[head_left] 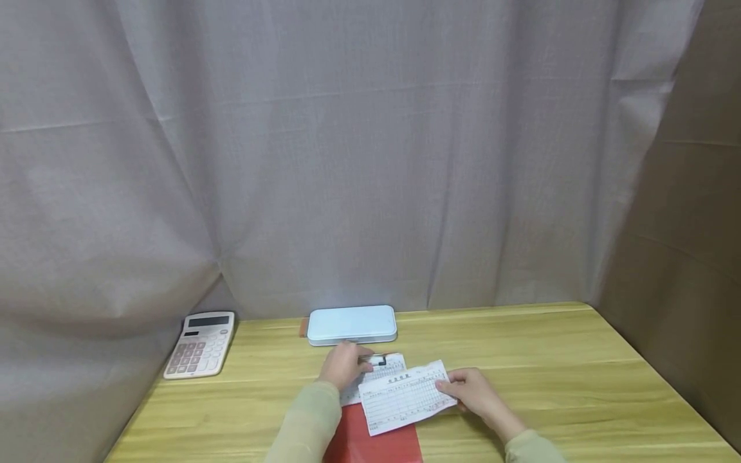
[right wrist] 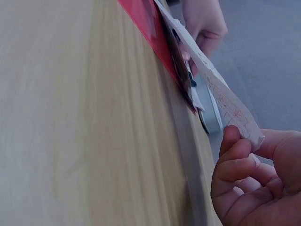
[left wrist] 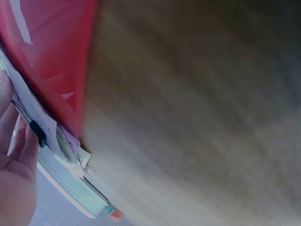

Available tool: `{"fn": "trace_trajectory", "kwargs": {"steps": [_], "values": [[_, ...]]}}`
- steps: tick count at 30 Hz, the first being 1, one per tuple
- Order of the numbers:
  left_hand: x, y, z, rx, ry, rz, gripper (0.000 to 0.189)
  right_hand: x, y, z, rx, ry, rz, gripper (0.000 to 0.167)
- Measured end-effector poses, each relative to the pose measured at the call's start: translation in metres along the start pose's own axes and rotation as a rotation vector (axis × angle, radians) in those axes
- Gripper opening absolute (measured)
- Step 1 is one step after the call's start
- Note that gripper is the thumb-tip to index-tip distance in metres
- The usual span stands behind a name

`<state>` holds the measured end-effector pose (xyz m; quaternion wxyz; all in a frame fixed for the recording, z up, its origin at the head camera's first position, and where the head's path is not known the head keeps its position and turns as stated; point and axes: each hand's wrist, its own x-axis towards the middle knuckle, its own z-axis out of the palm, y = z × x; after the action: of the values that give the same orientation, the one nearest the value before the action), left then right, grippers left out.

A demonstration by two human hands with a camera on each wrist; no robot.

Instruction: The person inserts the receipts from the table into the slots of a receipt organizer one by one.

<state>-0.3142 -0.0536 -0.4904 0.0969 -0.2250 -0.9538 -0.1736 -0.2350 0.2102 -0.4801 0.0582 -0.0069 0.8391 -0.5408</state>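
My right hand point(head_left: 476, 393) pinches the right edge of a white printed form point(head_left: 405, 399) between thumb and fingers. The form is tilted over a red folder point(head_left: 376, 440) and partly covers another printed sheet point(head_left: 354, 393) on it. My left hand point(head_left: 343, 365) is at the folder's far end, thumb and fingers on a metal clip with black ends point(left wrist: 37, 133). Other slips of paper point(left wrist: 70, 141) stick out beside the clip in the left wrist view. Held up on edge in the right wrist view, the form point(right wrist: 225, 96) shows red marks.
A pale blue flat case point(head_left: 352, 323) lies just behind the left hand, near the curtain point(head_left: 370, 161). A pink and white calculator point(head_left: 199, 345) sits at the left edge of the wooden table point(head_left: 550, 360).
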Motion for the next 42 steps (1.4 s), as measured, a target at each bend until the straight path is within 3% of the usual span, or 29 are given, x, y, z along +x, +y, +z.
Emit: {"fn": "trace_trajectory", "kwargs": {"steps": [10, 21, 35, 42], "values": [[0.002, 0.0, 0.001, -0.001, -0.021, -0.008, 0.031, 0.009, -0.005, 0.025, 0.058, 0.014, 0.028, 0.022], [0.002, 0.0, -0.001, 0.001, -0.014, 0.001, 0.03, 0.016, -0.018, 0.046, 0.125, -0.023, 0.035, 0.018], [0.001, -0.002, 0.0, 0.008, 0.033, 0.041, 0.027, 0.028, -0.023, 0.064, 0.047, 0.022, 0.094, 0.017], [0.001, -0.003, 0.0, 0.003, 0.022, 0.058, 0.026, 0.03, -0.021, 0.064, 0.09, 0.026, 0.154, 0.015]]}}
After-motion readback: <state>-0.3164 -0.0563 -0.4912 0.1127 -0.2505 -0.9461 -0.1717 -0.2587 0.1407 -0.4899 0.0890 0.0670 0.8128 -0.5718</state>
